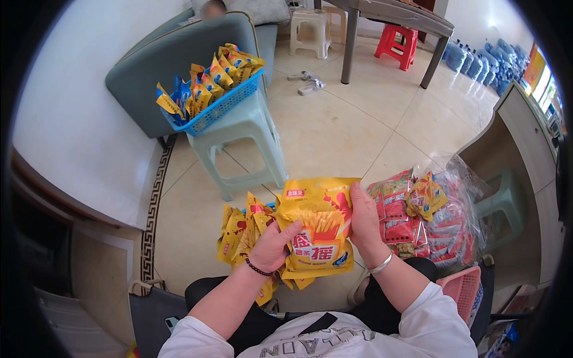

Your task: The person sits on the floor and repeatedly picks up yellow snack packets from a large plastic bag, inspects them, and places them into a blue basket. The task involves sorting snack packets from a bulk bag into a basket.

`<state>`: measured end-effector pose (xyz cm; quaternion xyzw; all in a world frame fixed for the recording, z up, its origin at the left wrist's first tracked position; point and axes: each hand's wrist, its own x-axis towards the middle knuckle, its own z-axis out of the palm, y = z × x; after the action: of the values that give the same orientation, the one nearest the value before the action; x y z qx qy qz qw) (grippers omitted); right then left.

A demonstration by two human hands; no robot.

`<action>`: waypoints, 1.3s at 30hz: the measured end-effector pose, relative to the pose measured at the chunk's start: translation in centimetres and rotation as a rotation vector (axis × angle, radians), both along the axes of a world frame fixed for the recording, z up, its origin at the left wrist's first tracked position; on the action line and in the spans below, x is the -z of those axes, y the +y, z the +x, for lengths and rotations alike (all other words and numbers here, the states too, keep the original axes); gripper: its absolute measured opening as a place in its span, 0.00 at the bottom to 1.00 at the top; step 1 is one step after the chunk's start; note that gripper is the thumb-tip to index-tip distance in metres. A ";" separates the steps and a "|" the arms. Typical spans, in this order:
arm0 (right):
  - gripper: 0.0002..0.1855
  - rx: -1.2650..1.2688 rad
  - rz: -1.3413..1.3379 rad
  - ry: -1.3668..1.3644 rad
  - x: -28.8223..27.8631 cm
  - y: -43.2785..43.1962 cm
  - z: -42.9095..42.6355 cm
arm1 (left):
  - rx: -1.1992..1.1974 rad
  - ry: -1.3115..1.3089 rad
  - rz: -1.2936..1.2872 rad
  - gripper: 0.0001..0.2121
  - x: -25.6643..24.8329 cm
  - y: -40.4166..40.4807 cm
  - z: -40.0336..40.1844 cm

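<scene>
Between my two hands is a large yellow snack bag (320,223) with french fries and writing printed on its front. My left hand (277,244) grips its left side, thumb on the front. On the opposite edge, my right hand (365,219) holds it near the upper corner. Behind and left of that bag, more yellow snack bags (239,232) stand in a blue basket, mostly hidden by my hands and the bag. To the right lies a clear plastic sack (454,215) of red snack packets (398,206), with one small yellow packet (427,197) on top.
A blue plastic basket (224,105) full of yellow and blue bags stands on a pale green stool (250,134). Beyond it is a grey-blue sofa (179,67), with a person partly visible. Slippers (309,83) lie on the tiled floor. A pink basket (461,291) is at my right.
</scene>
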<state>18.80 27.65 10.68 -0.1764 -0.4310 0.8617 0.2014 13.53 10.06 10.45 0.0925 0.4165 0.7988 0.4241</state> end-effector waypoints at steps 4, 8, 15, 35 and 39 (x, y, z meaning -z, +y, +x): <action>0.20 0.013 0.204 -0.069 0.5 0.4 0.3 | -0.040 -0.086 -0.007 0.17 1.6 0.3 0.1; 0.20 0.078 0.606 -0.180 0.3 1.3 0.7 | -0.075 0.116 -0.090 0.17 1.6 0.3 0.1; 0.19 0.127 0.788 -0.150 2.2 2.8 -1.0 | -0.174 0.196 -0.137 0.16 1.9 0.5 0.3; 0.12 0.009 0.727 -0.201 1.0 -1.7 0.7 | -0.397 0.029 0.063 0.19 1.0 -0.1 -2.5; 0.10 0.007 0.776 -0.203 0.4 -1.8 1.0 | -0.414 0.057 0.058 0.19 1.1 -0.3 -2.4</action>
<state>19.76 25.89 10.24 -0.1728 -0.7415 0.6125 0.2125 11.14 9.80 9.36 0.0395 0.4153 0.8776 0.2361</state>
